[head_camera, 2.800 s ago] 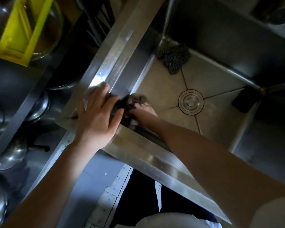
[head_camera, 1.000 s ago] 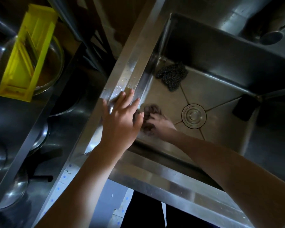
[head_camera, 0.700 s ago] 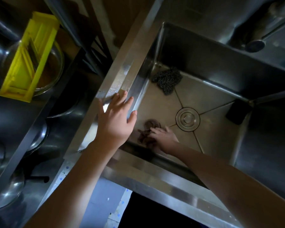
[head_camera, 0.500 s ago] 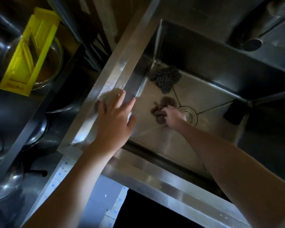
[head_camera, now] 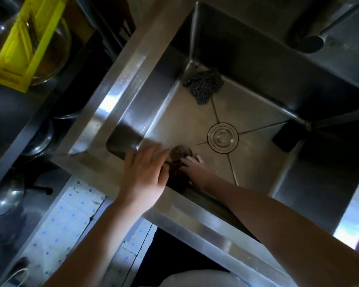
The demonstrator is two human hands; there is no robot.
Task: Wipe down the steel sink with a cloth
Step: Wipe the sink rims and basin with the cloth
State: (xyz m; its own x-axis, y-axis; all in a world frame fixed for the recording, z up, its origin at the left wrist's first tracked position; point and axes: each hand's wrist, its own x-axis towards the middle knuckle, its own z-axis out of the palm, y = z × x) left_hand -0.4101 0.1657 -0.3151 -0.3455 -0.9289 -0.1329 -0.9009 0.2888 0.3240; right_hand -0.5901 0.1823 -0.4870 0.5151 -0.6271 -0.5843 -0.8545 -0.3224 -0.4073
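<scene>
The steel sink (head_camera: 120, 83) fills the middle of the view, its round drain (head_camera: 223, 137) in the basin floor. A bunched dark brown cloth (head_camera: 179, 153) lies on the floor near the front left corner, just left of the drain. My right hand (head_camera: 195, 168) reaches down into the basin and grips the cloth against the floor by the front wall. My left hand (head_camera: 145, 177) lies over the front left rim with fingers straight, partly hiding the cloth.
A steel wool scrubber (head_camera: 203, 84) sits in the far left corner of the basin, a black sponge (head_camera: 288, 135) in the right corner. The faucet spout (head_camera: 311, 41) hangs at the top right. A yellow rack (head_camera: 23, 38) and glass bowl (head_camera: 58, 48) stand to the left.
My right hand has drawn the cloth back from beside the drain to the front left part of the floor. My left hand has slid along the rim toward the front corner.
</scene>
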